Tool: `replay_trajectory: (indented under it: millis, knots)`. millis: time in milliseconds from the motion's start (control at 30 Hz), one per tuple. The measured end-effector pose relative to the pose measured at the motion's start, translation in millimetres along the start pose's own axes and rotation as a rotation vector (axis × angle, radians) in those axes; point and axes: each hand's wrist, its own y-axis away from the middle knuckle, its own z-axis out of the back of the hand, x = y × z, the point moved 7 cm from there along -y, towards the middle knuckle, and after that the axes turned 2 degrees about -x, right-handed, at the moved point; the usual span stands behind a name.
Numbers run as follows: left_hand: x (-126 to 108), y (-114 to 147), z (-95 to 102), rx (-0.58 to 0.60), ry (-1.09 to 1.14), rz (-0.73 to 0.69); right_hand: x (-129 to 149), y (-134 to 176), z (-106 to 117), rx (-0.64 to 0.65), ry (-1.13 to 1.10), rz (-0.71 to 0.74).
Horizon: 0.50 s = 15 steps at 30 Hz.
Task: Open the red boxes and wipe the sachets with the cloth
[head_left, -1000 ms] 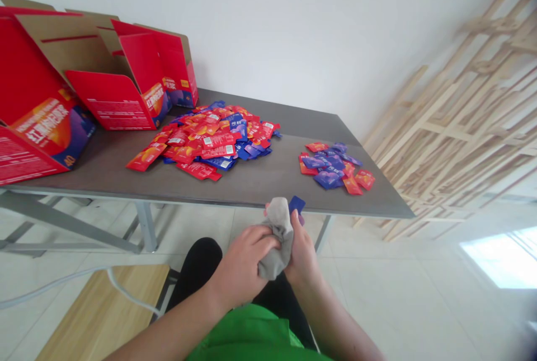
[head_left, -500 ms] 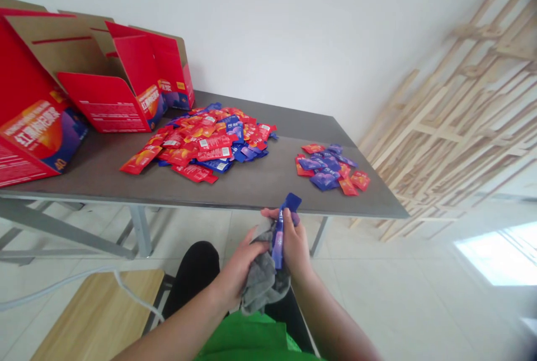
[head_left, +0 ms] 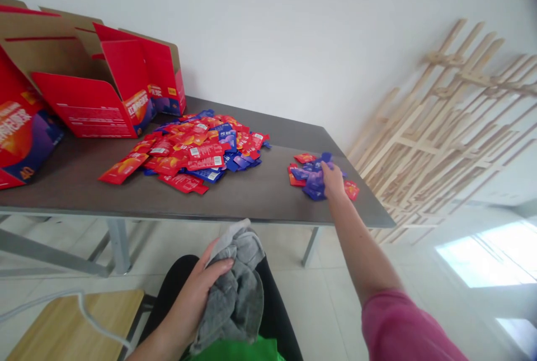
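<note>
My left hand is closed around a crumpled grey cloth, held over my lap in front of the table edge. Stretched out to the right, my right hand is over the small pile of sachets and pinches a blue-purple sachet, whose end sticks out beyond the fingers. Blue and red packets lie under and around that hand, partly hidden by it. A larger heap of red and blue sachets lies to the left on the grey table.
Open red cardboard boxes stand at the table's left end. Wooden racks lean on the wall to the right. A wooden stool with a white cable across it is at lower left.
My right hand has left the cloth and moved up and right to the small pile, carrying the blue sachet. My left hand keeps the cloth, slightly lower and left.
</note>
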Motion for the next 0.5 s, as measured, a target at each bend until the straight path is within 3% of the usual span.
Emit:
replay_trajectory:
  millis: [100, 267, 367, 500]
  knots:
    - [3.9, 1.4, 0.5, 0.022, 0.021, -0.010, -3.6, -4.0, -15.3, 0.029, 0.192, 0.106]
    - [9.4, 0.6, 18.6, -0.060, 0.011, -0.034, -21.0, 34.7, -55.9, 0.317, 0.743, 0.386]
    - [7.3, -0.4, 23.5, -0.057, 0.007, -0.032, -9.0, 50.9, -77.2, 0.343, 0.736, 0.537]
    - [-1.7, -2.1, 23.6, -0.059, 0.006, -0.044, 20.5, 65.0, -139.3, 0.562, 0.525, 0.590]
